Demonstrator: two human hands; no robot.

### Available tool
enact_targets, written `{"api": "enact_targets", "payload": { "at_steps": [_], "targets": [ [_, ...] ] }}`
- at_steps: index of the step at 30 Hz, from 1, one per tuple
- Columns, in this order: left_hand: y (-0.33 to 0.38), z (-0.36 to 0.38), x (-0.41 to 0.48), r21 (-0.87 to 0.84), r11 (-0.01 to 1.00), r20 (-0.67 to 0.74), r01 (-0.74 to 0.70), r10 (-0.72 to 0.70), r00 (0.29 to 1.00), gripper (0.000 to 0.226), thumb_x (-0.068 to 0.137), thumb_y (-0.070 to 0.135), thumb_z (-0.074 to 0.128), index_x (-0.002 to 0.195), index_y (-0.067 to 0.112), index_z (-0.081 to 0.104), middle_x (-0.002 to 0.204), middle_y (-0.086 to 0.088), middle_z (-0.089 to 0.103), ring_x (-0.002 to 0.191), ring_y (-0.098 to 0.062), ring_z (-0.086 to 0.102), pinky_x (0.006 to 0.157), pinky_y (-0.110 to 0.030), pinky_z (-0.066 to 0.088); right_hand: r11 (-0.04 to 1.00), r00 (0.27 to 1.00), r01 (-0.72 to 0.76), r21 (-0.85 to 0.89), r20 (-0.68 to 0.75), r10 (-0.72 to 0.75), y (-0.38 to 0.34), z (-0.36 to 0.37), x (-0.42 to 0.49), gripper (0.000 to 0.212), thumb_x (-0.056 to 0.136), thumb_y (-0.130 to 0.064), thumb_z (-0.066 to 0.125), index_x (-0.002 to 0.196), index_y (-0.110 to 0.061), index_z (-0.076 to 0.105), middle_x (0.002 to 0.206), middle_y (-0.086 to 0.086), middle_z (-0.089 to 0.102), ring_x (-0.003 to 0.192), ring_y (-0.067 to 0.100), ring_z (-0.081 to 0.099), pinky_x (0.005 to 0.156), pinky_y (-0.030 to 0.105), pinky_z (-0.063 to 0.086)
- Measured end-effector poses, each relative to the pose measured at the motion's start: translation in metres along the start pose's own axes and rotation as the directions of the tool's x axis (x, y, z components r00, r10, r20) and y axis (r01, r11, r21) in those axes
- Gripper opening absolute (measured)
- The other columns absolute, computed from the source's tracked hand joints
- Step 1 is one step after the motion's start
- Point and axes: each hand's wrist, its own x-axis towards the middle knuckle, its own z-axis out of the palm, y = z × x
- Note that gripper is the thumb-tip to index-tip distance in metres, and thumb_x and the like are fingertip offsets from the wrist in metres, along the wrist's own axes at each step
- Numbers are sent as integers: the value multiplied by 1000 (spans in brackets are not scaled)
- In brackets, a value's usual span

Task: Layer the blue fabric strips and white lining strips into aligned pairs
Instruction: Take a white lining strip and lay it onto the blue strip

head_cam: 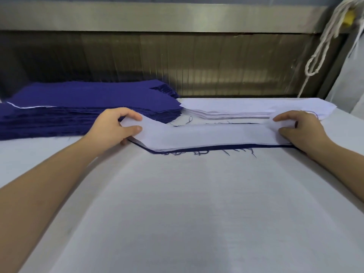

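Nearest us, at 6 o'clock, lay the cloth-covered table (177, 213). Just beyond centre we held a white strip (206, 136) over a blue strip (197, 149). The blue strip's frayed near edge showed as a thin dark line along the white strip's near side, so the pair was laid but, we judged, not quite true.

Our left hand (116, 129), at 9 o'clock, pinched the white strip's angled left end between thumb and fingers, with that end slightly raised. Our right hand (297, 131), at 3 o'clock, gripped the right end with curled fingers. Holding both ends probably served to draw the strip taut, so that its edges could be matched to the blue beneath.

Farther off, at 10 o'clock, sat the blue stack (78, 107), and just beside it, at 1 o'clock, the white stack (226, 113). We judged both were placed within reach for the next pair. Behind them ran a metal wall (177, 16), and a cord (323, 46) hung at 2 o'clock.
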Motion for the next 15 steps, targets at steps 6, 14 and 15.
{"api": "enact_targets", "payload": {
  "at_steps": [6,14,15],
  "targets": [
    [6,6,-4,-1,1000,-15,-31,31,999,26,78,7,73,98,22,65,97,11,60,47,-7,52,49,-12,44,1000,1000,-14,18,-4,14,0,0,-1,32,79,7,56,103,-12,66,103,11,58,74,17,46,70,22,35],
    [10,11,-8,58,996,-8,-71,71,997,28,79,7,72,102,21,65,75,19,52,67,-5,45,72,-24,37,996,995,-85,16,-60,85,-3,-3,-1,36,80,8,52,106,-13,66,106,8,40,92,20,43,80,27,35],
    [10,12,-8,61,995,-7,-80,81,997,28,79,7,72,101,22,65,73,21,50,68,-5,44,74,-25,37,995,993,-97,23,-60,98,-2,-4,-1,36,80,8,52,106,-13,66,108,9,41,95,23,45,81,27,36]
  ]
}}
